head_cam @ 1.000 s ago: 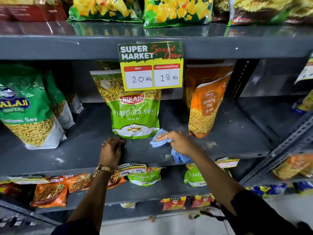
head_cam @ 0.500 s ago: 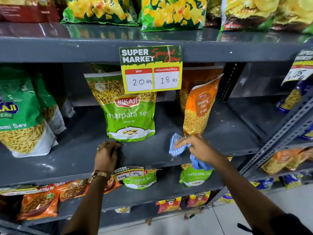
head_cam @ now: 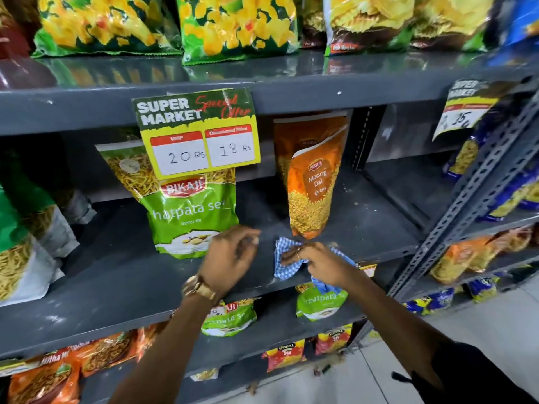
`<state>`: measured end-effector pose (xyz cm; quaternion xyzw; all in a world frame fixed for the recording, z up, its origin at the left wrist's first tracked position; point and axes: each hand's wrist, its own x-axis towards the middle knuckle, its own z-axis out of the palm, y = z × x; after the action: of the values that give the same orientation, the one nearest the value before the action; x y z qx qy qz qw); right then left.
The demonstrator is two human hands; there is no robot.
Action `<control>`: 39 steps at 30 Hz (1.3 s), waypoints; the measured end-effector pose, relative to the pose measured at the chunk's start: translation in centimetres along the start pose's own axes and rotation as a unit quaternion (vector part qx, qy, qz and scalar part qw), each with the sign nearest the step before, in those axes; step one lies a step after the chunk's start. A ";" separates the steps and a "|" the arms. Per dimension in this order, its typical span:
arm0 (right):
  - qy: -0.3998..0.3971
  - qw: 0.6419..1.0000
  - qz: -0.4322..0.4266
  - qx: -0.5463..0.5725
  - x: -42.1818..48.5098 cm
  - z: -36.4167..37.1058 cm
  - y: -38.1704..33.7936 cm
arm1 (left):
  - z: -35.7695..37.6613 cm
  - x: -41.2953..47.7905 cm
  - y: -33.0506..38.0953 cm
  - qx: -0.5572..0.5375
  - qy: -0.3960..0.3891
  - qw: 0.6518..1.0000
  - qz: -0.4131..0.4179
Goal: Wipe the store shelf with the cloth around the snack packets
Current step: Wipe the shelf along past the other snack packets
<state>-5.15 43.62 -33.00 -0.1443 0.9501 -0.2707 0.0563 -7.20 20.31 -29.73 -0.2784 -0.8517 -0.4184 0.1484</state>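
A dusty grey shelf point(head_cam: 122, 275) holds a green Chatpata Sev packet point(head_cam: 186, 211) and an orange Moong Dal packet point(head_cam: 312, 196), both upright. My right hand point(head_cam: 320, 262) presses a blue checked cloth point(head_cam: 284, 265) onto the shelf just in front of the orange packet. My left hand point(head_cam: 230, 258), with a gold watch on the wrist, hovers over the shelf between the two packets. Its fingers are loosely curled and hold nothing.
A yellow price card point(head_cam: 201, 132) hangs from the shelf above. More green packets point(head_cam: 26, 246) stand at the left. Lower shelves carry small snack packets point(head_cam: 230, 319). A slotted metal upright point(head_cam: 466, 199) stands at the right, with a tiled floor point(head_cam: 495, 325) below.
My left hand has lifted off the shelf's front edge and moved right, towards the cloth. My right hand with the cloth has slid right, to the front of the orange packet.
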 end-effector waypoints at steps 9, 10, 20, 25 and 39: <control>0.010 0.997 -0.055 -0.059 2.0 -2.6 1.1 | 8.7 11.9 2.5 -0.087 -0.145 0.950 -0.264; 0.005 0.996 -0.056 -0.069 2.2 -2.0 1.1 | 9.2 12.4 2.3 -0.090 -0.140 0.948 -0.269; 0.035 0.999 -0.014 0.008 2.2 -3.2 2.8 | 9.8 15.8 0.4 -0.122 -0.137 0.957 -0.225; 0.021 0.998 -0.011 -0.051 6.0 -2.9 1.5 | 9.3 17.1 0.3 -0.171 -0.174 0.945 -0.219; -0.069 0.995 -0.045 0.048 -1.0 -4.8 5.1 | 9.5 12.6 0.2 -0.201 -0.129 0.934 -0.265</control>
<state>-6.36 50.46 -31.66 -0.2020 0.9226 -0.3072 0.1164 -17.37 32.42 -29.19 -0.1183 -0.8042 -0.5659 -0.1380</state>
